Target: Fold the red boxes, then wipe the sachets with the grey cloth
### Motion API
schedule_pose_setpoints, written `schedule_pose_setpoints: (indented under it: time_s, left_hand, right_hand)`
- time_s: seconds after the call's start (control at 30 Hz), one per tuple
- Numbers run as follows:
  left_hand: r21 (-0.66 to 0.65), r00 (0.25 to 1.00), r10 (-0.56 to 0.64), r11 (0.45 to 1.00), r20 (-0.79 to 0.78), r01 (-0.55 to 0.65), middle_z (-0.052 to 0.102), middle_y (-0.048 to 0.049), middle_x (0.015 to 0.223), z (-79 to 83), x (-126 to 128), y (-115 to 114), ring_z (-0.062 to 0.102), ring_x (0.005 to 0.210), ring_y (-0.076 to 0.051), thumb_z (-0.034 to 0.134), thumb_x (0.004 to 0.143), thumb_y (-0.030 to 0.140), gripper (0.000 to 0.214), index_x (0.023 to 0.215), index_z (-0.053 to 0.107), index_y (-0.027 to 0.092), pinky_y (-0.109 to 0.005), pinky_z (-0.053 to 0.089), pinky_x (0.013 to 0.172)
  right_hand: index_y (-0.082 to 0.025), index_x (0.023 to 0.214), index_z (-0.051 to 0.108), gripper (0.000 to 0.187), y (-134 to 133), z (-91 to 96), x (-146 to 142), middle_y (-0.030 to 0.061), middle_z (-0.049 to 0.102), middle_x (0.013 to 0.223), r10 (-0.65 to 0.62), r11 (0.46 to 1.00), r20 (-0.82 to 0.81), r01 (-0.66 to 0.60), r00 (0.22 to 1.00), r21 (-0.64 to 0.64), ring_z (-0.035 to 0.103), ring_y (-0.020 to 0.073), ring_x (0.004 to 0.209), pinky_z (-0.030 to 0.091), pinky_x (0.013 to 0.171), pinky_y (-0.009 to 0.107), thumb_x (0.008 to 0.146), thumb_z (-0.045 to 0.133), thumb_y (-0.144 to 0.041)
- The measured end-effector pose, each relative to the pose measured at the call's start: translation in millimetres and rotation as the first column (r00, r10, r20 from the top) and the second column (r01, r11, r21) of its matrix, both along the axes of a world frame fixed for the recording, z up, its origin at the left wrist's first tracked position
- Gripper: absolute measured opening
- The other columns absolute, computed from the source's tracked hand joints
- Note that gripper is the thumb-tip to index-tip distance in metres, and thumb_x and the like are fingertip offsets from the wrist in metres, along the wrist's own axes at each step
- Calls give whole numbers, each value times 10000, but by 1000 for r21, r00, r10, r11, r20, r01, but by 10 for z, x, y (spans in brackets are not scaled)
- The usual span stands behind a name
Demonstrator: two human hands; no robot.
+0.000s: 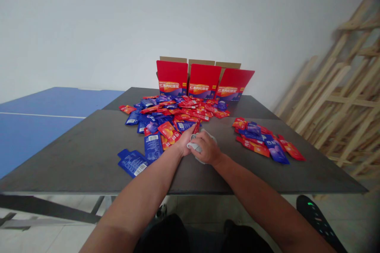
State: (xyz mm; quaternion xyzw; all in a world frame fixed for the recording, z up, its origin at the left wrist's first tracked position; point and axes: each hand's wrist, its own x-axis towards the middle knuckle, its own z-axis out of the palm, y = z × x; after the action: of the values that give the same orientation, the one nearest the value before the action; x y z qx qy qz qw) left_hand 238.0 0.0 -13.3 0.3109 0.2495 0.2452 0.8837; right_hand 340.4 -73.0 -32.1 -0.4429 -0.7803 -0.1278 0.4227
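Note:
My left hand [185,140] is closed around a red sachet [196,127], whose end sticks up beyond the fingers. Right beside it, my right hand [209,148] grips a pale grey-white cloth [194,147] pressed against the sachet and the left hand. The rest of the held sachet is hidden by the cloth and fingers. Just past my hands spreads a heap of red and blue sachets [166,112]. One blue sachet [134,163] lies apart, left of my left forearm. A smaller pile of red and blue sachets [255,138] lies to the right.
Three open red printed cartons [204,81] stand side by side behind the heap on the dark grey table [97,154]. A blue table-tennis table [44,114] adjoins on the left. Wooden frames [335,91] lean against the wall at right. Below the front edge is a black object with buttons [319,221].

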Motion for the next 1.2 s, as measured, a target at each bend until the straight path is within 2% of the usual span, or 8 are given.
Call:
schedule_pose_setpoints:
  time_s: [0.2,0.43,0.6,0.73,0.8,0.87,1.0,1.2]
  left_hand:
    - [116,995,65,992,-80,-55,596,-7,555,-14,54,-71,571,517,-134,610,849,417,292,738,605,148,-233,446,538]
    - [259,993,-5,965,-121,37,482,29,489,-53,50,-110,418,377,-83,603,845,510,375,712,548,163,-185,253,360]
    - [252,987,-110,958,-119,137,476,38,563,-11,15,-111,412,401,-65,613,846,495,332,797,563,170,-162,218,337]
    - [125,972,-232,964,-46,236,544,-11,694,17,-45,-31,400,426,-52,592,861,449,304,864,589,146,-152,211,329]
    - [41,962,-260,965,80,258,550,-39,723,36,-90,20,415,453,-67,521,891,408,289,916,606,132,-154,242,336]
    - [-20,946,-240,968,217,250,545,-61,719,64,-131,57,425,476,-84,463,900,385,311,947,618,120,-162,279,346]
    - [-71,936,-67,993,346,97,569,-83,754,121,-151,77,486,537,-96,466,895,296,243,970,620,124,-168,377,409]
    - [45,915,220,967,338,-250,596,7,788,92,5,25,584,639,-77,580,835,86,275,1086,555,195,-195,506,660]
  right_hand:
    - [-236,969,582,127,87,11,43,70,555,943,-154,986,-239,166,959,29,564,219,918,509,834,389,873,565,-317]
    - [-213,910,537,149,233,13,195,59,542,918,-372,914,-540,398,755,-73,544,211,901,468,847,377,876,513,-356]
    - [-209,875,541,220,327,-45,392,43,574,875,-481,854,-642,484,597,-190,544,209,861,453,822,356,830,535,-425]
    - [-199,850,565,266,416,-137,548,34,590,804,-562,811,-664,487,492,-325,550,208,775,462,765,347,778,563,-456]
    - [-196,835,581,260,442,-182,563,38,589,790,-570,813,-629,473,529,-339,552,212,769,469,752,349,758,578,-445]
    - [-191,850,605,252,443,-213,536,57,599,836,-517,855,-557,425,649,-299,564,221,820,477,787,365,770,571,-428]
    - [-202,940,644,311,390,-224,467,91,626,987,-298,947,-388,218,872,-236,576,222,989,459,916,410,915,371,-349]
    - [-218,939,628,302,324,-163,469,82,620,992,-153,980,-364,92,919,-177,581,212,992,468,912,395,936,409,-426]
